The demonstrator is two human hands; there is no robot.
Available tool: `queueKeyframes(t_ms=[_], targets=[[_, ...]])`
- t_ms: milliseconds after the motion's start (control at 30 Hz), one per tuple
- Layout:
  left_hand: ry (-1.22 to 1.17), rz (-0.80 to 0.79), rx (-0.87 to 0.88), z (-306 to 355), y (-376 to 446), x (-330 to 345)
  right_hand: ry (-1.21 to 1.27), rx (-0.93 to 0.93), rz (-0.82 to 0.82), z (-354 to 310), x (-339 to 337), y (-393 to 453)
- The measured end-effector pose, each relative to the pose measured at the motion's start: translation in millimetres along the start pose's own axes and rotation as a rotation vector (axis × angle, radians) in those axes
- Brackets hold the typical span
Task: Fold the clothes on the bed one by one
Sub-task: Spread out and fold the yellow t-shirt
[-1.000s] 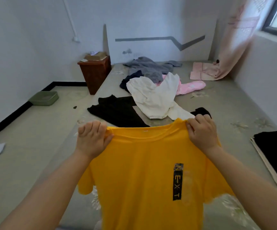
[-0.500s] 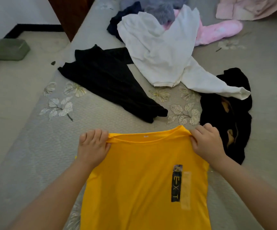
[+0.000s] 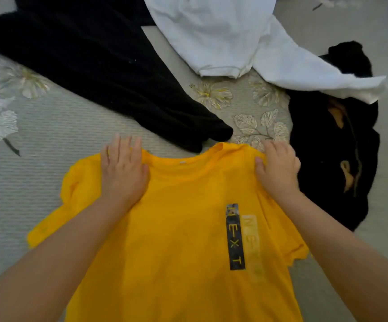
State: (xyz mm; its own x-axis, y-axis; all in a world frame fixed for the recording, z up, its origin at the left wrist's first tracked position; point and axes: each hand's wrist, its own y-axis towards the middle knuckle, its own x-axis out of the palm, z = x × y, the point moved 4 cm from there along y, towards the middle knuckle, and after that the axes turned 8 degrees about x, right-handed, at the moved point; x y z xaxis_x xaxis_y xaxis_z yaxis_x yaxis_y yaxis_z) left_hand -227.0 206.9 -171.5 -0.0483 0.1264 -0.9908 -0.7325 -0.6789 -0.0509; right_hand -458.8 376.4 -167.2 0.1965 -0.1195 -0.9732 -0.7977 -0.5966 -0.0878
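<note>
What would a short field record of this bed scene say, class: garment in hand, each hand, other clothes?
Garment: yellow cotton T-shirt, spread front-up on the patterned bed cover
Left hand: flat on its shoulder
Right hand: on other shoulder, grip unclear
Other clothes: black knit garment, white garment, crumpled black garment

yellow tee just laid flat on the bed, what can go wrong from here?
1. The yellow T-shirt has a bunched sleeve beside the left hand; folding now would likely lock in creases.
2. The black garment ends almost at the collar, and another dark garment lies by the right hand; either might get dragged into the fold.
3. The shirt's lower part runs out of frame, so the hem may be uneven.
</note>
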Motion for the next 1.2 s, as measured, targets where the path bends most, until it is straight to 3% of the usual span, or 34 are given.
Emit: queueKeyframes(t_ms=[100,233,367,500,667,767,867,1000,1100,1200], targets=[[-0.083,0.049,0.182,31,-30,8,0.184,0.216,-0.023,56,-8,-37],[-0.091,-0.127,0.231,45,-56,28,-0.019,0.396,-0.189,96,2,-83],[-0.053,-0.268,0.19,41,-62,41,0.055,0.32,-0.116,83,5,-81],[-0.089,-0.264,0.178,43,-62,44,0.49,0.526,0.078,93,-32,-71],[-0.145,-0.179,0.269,79,-54,35,0.42,0.379,0.265,118,-75,-77],[-0.132,-0.126,0.424,118,-47,35,0.339,0.406,0.061,132,-54,-92],[-0.131,-0.102,0.48,146,-39,39,0.346,0.57,-0.114,142,-27,-113],[-0.255,-0.054,0.328,163,-11,39,0.445,0.766,-0.206,150,-7,-122],[-0.237,-0.138,0.096,170,28,44,0.452,0.717,-0.301,150,-1,-117],[-0.256,-0.152,0.05,181,57,46,0.673,0.589,-0.153,145,-19,-114]])
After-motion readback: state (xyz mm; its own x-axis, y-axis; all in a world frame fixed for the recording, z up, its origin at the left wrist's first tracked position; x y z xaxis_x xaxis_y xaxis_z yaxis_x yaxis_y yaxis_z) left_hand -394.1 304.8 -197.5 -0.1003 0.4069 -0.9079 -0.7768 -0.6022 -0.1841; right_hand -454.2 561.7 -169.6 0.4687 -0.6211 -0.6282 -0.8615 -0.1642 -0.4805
